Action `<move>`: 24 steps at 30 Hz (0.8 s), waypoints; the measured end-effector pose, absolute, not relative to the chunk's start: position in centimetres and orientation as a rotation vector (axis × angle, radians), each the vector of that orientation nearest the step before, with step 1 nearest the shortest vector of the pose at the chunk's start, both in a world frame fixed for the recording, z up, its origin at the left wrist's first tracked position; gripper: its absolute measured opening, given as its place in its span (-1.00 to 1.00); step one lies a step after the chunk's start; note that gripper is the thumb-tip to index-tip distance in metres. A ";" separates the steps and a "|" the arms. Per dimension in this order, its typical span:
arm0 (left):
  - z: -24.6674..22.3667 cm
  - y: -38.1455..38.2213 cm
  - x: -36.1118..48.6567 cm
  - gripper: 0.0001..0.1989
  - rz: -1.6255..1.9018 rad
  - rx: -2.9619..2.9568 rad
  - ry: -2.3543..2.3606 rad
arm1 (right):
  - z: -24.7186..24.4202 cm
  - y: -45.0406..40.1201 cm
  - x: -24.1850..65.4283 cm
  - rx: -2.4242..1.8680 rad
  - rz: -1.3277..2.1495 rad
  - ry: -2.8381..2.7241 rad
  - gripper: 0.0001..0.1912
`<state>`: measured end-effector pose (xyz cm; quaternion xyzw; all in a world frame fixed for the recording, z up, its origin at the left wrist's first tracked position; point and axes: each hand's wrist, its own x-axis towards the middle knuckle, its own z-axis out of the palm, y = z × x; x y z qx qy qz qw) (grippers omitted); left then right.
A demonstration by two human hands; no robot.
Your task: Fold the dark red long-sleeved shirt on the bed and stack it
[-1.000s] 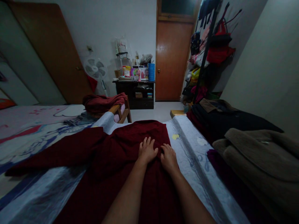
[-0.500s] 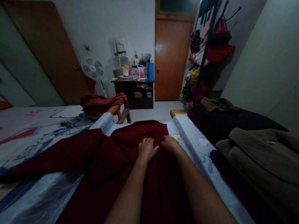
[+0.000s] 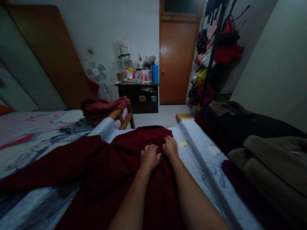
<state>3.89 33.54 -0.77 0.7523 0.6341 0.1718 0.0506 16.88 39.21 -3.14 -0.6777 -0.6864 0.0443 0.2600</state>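
Note:
A dark red garment [image 3: 115,179] lies spread over a light blue patterned sheet [image 3: 199,159], one sleeve stretched out to the left. My left hand [image 3: 150,156] rests on the upper part of the garment with its fingers slightly bent and apart. Close to its right, my right hand [image 3: 170,146] is at the garment's right edge, fingers curled down onto the cloth. The tips of the right fingers are hard to make out against the dark fabric.
Folded coats [image 3: 275,159] are piled along the right side. Red cloth [image 3: 103,108] hangs over a wooden frame at the left, near a fan [image 3: 96,72]. Beyond stand a dark cabinet [image 3: 122,92] and a wooden door [image 3: 178,60].
My right hand has turned, its forearm now more upright, and its fingers lie flatter on the cloth. The left hand has shifted slightly down. The view has moved a little.

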 end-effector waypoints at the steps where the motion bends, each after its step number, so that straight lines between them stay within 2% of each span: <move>1: -0.7 33.7 3.7 -0.65 0.548 2.273 1.945 | -3.3 39.2 16.9 -1.835 0.114 -1.875 -0.54; 7: -0.1 35.0 0.9 -0.62 0.733 2.092 2.352 | -3.4 39.4 16.8 -1.841 0.113 -1.912 -0.51; 13: -0.1 35.0 -0.7 -0.43 0.490 1.798 2.469 | -3.7 39.4 16.9 -1.836 0.108 -1.916 -0.51; 21: 0.4 34.9 -0.5 -0.44 0.494 1.785 2.509 | -3.5 39.3 16.9 -1.819 0.123 -1.907 -0.52; 24: 0.6 34.7 -0.2 -0.54 0.552 1.829 2.487 | -3.4 39.3 16.9 -1.825 0.125 -1.914 -0.52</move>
